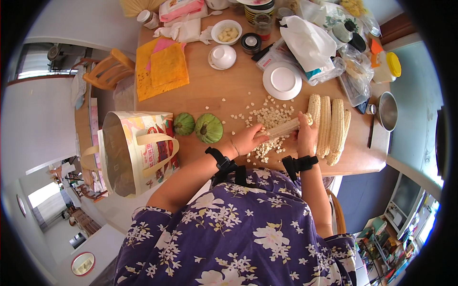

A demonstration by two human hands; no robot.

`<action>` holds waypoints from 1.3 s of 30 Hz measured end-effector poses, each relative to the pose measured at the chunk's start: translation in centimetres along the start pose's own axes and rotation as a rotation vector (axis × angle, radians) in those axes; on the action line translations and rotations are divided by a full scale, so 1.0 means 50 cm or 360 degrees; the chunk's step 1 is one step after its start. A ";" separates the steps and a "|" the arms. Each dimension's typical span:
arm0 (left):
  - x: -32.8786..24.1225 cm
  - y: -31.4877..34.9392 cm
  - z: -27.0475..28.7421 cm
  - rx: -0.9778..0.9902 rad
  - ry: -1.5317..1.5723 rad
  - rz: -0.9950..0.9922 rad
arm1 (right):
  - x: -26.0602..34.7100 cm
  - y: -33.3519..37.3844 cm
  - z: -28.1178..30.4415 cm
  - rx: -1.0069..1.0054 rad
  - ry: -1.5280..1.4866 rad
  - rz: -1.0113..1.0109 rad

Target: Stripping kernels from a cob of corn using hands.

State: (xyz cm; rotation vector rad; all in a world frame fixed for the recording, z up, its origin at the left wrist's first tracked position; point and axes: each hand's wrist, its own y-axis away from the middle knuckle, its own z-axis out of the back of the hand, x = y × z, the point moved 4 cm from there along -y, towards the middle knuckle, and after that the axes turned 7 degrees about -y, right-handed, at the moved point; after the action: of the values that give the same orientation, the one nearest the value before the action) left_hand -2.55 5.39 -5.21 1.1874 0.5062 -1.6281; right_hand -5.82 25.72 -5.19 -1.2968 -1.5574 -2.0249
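Note:
Both hands hold one ear of corn [282, 129] level above the table, its middle largely stripped of kernels. My left hand [247, 139] is closed round the left end. My right hand [306, 135] grips the other end, where pale kernels still show. Loose white corn kernels [271, 114] lie in a heap behind and beneath the cob, with some scattered to the left. Just right of my right hand, several whole ears of corn [325, 127] lie side by side. What the fingertips press on is partly hidden.
Left of the kernels sit two green squashes [209, 127], beside a cream tote bag [141, 164] at the table's left edge. Beyond lie an upturned white bowl [283, 81], a bowl of pale pieces [226, 24], orange cloths [168, 66], plastic bags and a metal bowl [387, 111].

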 end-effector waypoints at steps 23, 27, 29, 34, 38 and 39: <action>0.074 -0.005 -0.020 0.0430 0.1130 0.0931 | 0.004 0.010 -0.014 0.0090 -0.0026 0.0179; 0.034 0.000 0.011 0.0499 0.0902 0.0608 | 0.009 0.008 -0.006 0.0075 -0.0049 0.0084; 0.030 0.005 0.013 0.0539 0.0635 0.0441 | 0.014 0.013 -0.010 0.0042 -0.0023 0.0096; -0.004 -0.003 0.025 0.0187 -0.0218 0.0081 | 0.008 0.008 -0.006 0.0047 -0.0041 0.0073; -0.025 0.000 0.024 0.0113 -0.0476 0.0048 | 0.002 0.014 -0.003 -0.0065 -0.0007 -0.0014; -0.019 0.000 0.020 0.0118 -0.0501 0.0097 | 0.001 0.016 -0.003 -0.0058 -0.0005 -0.0015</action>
State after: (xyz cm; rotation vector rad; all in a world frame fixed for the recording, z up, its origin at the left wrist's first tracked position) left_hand -3.01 5.08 -3.96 0.9651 0.2090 -1.7523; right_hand -5.40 25.31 -4.65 -1.3090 -1.5379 -2.0671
